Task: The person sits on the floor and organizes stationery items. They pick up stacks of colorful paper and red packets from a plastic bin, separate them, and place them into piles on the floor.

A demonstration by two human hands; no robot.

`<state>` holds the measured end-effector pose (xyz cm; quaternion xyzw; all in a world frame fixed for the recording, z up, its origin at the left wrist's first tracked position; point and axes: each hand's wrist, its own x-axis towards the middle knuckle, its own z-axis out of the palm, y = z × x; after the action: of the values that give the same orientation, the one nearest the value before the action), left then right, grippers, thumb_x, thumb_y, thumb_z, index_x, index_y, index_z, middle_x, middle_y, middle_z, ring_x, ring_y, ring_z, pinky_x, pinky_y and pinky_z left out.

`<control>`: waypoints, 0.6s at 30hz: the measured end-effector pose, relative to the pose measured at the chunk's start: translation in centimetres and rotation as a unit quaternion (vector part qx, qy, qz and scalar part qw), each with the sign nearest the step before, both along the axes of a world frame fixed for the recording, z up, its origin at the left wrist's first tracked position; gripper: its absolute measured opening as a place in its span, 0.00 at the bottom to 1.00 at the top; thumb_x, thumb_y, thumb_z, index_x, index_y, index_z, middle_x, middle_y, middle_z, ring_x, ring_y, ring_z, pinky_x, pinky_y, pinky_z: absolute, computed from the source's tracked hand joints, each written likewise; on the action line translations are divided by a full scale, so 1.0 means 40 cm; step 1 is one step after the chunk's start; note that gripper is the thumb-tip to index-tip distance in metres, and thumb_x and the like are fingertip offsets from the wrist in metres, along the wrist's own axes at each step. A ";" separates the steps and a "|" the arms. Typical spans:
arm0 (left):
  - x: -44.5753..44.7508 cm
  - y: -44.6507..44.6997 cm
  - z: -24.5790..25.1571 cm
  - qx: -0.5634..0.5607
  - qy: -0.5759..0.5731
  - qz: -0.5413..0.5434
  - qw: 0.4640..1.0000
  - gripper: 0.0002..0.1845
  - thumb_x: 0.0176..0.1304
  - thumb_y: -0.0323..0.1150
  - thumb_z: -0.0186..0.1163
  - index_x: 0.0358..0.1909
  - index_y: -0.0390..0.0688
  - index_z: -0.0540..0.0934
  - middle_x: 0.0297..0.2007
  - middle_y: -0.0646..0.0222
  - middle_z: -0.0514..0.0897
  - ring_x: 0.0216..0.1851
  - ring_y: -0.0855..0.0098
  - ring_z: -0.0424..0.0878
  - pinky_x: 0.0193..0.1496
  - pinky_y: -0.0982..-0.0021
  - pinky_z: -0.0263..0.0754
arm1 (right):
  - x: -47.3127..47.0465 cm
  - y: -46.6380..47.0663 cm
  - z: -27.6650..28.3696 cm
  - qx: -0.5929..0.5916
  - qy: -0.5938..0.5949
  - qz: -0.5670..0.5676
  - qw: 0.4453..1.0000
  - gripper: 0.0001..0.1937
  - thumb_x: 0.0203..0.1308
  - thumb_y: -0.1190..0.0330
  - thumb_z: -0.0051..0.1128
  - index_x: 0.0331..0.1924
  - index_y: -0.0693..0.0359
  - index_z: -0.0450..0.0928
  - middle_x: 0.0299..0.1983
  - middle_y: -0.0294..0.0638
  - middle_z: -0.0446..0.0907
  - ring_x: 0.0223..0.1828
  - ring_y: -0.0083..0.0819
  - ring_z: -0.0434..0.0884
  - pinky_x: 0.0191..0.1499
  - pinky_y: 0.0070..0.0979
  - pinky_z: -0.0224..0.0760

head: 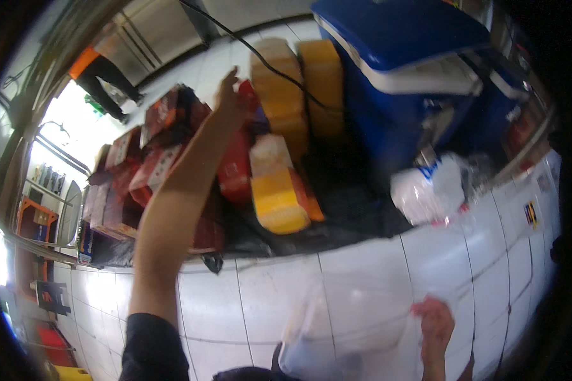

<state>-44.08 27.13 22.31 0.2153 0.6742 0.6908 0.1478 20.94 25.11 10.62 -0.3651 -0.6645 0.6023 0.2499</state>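
My left hand [226,97] is stretched far out over a row of boxes and packets. Its fingertips are beside a small red packet [248,95]; blur hides whether they grip it. Below the hand stands a red box [233,166], next to a yellow-and-white carton [279,200]. Tall yellowish stacks [279,85] rise just to the right of the hand. Low in front of me, my right hand [434,321] has its fingers pinched on the edge of a blurred clear plastic bag [310,328]. The bag hangs over white floor tiles, its contents unclear.
A large blue cooler box [386,109] stands at upper right, with a black cable [267,64] crossing before the stacks. A white plastic bag [429,190] lies beside the cooler. Dark red boxes [162,119] are piled left. A person [100,71] stands farther off.
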 end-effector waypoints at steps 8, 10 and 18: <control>0.499 -0.747 -0.106 -0.400 0.162 -0.413 0.802 0.29 0.69 0.38 0.76 0.68 0.42 0.80 0.63 0.63 0.85 0.64 0.69 0.82 0.65 0.65 0.80 | 0.232 -0.027 -0.083 0.129 -0.303 -0.161 0.930 0.46 0.57 0.73 0.79 0.78 0.61 0.61 0.60 0.56 0.82 0.59 0.45 0.85 0.60 0.42 0.80; 0.621 -0.930 -0.122 -0.533 0.022 -0.355 0.768 0.31 0.70 0.47 0.75 0.71 0.48 0.80 0.65 0.62 0.84 0.66 0.65 0.81 0.66 0.62 0.80 | 0.244 -0.017 -0.102 0.048 -0.246 -0.126 0.960 0.46 0.60 0.76 0.75 0.80 0.63 0.56 0.57 0.56 0.85 0.54 0.47 0.88 0.55 0.39 0.84; 0.913 -1.313 -0.073 -0.572 -0.105 -0.070 0.811 0.43 0.68 0.58 0.73 0.77 0.45 0.73 0.65 0.44 0.82 0.63 0.48 0.86 0.63 0.55 0.84 | 0.087 0.087 -0.156 0.035 -0.158 0.000 0.987 0.39 0.72 0.74 0.64 0.82 0.58 0.55 0.72 0.59 0.74 0.68 0.47 0.79 0.67 0.44 0.77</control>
<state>-7.56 -25.39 19.40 0.0643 0.9110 0.1868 0.3619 24.43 28.60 4.36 -0.4463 -0.7165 0.5134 0.1542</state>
